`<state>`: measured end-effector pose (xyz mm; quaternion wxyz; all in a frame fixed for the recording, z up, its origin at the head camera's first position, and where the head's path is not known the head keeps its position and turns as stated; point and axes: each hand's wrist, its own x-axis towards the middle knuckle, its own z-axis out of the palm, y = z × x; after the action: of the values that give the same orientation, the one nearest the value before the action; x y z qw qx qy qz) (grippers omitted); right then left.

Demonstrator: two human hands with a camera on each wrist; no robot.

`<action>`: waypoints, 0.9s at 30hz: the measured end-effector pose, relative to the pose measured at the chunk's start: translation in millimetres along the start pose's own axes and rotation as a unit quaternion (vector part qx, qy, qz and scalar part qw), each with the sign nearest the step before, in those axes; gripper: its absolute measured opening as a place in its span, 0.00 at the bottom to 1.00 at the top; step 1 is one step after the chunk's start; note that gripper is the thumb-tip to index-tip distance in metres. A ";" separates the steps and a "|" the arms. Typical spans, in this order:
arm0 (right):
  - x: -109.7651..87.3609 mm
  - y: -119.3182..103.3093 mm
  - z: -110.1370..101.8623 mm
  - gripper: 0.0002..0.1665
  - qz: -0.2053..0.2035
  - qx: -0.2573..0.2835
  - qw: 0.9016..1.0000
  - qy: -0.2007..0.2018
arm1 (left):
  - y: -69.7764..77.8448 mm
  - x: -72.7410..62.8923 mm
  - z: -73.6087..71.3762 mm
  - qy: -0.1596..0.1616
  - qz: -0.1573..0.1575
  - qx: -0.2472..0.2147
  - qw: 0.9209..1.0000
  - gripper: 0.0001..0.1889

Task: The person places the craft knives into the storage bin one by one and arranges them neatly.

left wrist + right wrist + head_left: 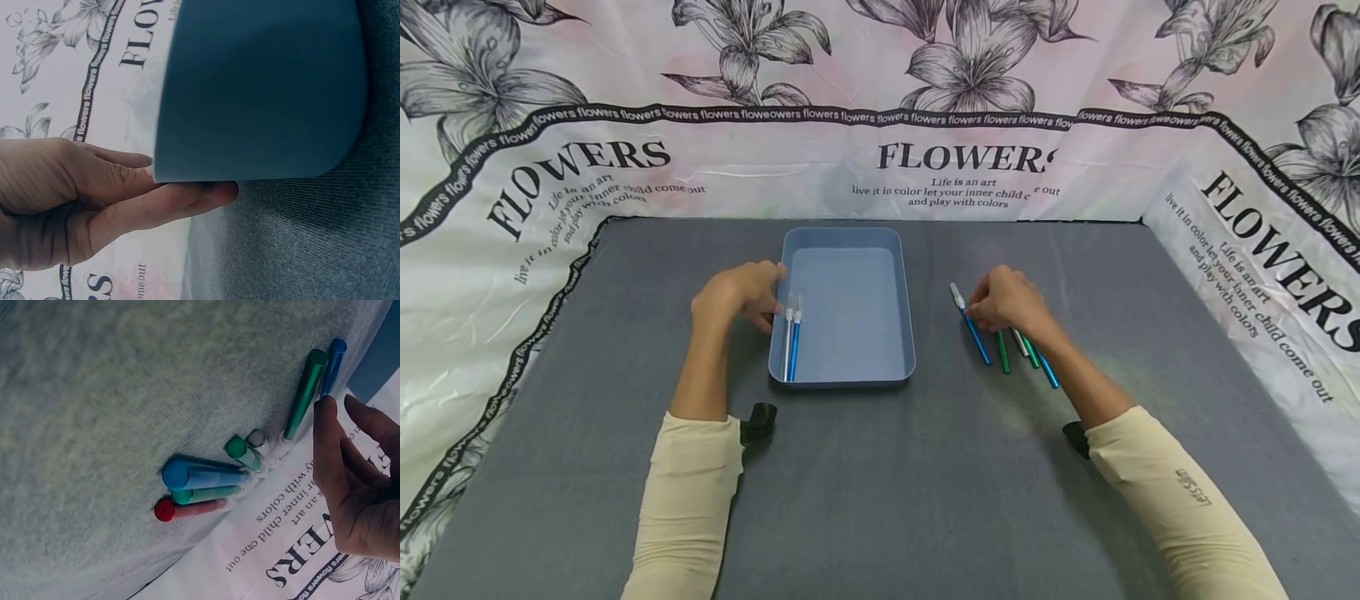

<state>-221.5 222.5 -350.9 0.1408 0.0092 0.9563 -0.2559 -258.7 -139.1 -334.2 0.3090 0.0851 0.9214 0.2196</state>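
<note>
My left hand grips the left rim of a blue-grey rectangular tray. In the left wrist view, thumb and fingers hold the tray's edge from both sides. Two capped craft knives, one silver and one blue, lie inside along its left wall. Over loose craft knives to the right, my right hand has its fingertips at a blue craft knife. In the right wrist view, the index fingertip overlaps that knife; the thumb stands slightly apart.
Green, silver, blue and red craft knives lie grouped beneath the right hand and wrist. Grey cloth covers the table. A flower-printed sheet rises along the back and sides.
</note>
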 end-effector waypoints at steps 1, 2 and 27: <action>0.2 0.1 0.8 0.11 -0.002 0.003 1.000 0.000 | 0.0 0.2 -0.3 -0.001 0.000 -0.004 1.000 0.40; 0.5 0.4 1.5 0.11 -0.002 0.006 1.000 0.000 | 0.4 0.1 -0.5 -0.003 0.000 -0.006 1.000 0.40; 10.6 2.8 5.7 0.14 0.019 -0.029 0.999 0.002 | 1.2 0.7 0.4 -0.012 0.000 -0.011 1.000 0.41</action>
<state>-229.9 221.5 -359.9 0.1438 0.0240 0.9634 -0.2251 -258.9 -137.7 -334.2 0.3208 0.0841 0.9153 0.2287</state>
